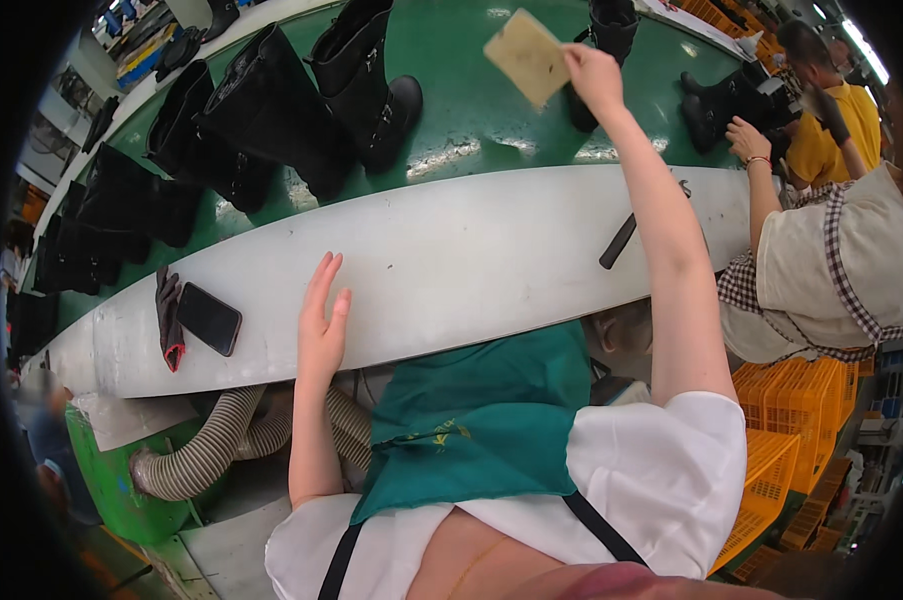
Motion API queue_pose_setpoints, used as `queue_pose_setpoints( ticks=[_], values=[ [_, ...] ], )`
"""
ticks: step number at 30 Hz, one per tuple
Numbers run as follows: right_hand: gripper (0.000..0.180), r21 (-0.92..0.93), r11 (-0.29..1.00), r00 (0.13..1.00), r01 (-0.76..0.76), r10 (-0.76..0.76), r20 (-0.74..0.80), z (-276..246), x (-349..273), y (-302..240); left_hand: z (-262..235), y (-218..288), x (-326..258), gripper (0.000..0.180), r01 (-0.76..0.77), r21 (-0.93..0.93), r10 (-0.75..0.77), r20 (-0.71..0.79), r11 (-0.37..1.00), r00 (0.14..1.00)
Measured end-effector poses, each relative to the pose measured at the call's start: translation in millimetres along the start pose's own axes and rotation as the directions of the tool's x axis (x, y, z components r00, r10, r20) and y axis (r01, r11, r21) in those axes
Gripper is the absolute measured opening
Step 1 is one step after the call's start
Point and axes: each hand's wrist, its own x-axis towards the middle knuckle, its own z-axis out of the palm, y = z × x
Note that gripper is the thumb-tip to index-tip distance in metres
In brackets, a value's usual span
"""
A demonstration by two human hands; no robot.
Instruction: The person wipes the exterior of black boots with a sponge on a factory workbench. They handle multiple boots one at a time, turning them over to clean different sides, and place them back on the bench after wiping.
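Observation:
Over the green surface, my right hand is raised at the end of an outstretched arm. Its fingers pinch one corner of a flat, stained, yellowish square pad. Just behind that hand stands a black boot, partly covered by it. My left hand hovers at the white worktop, fingers stretched out and nothing in them. To its left lie a dark phone and a black glove with a red cuff. Tall black boots with buckles stand at the far left.
A black-handled tool lies on the worktop, partly behind my right arm. At right, a co-worker's hand is near another black boot. Orange crates are stacked below. A ribbed hose joins a green machine.

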Motion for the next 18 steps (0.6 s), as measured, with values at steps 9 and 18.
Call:
queue_pose_setpoints(
  ticks=[9,18],
  values=[
    [0.015,0.143,0.921,0.476,0.362,-0.315,0.821,31.9,-71.6,-10.2,1.7,2.1,-8.7,0.041,-0.076,0.031,0.077,-0.035,0.997,0.996],
    [0.019,0.382,0.922,0.997,-0.059,0.033,0.076,-42.9,-55.8,-71.6,-11.7,-12.3,-23.7,0.048,0.183,-0.436,-0.156,0.097,0.881,0.983]
  ],
)
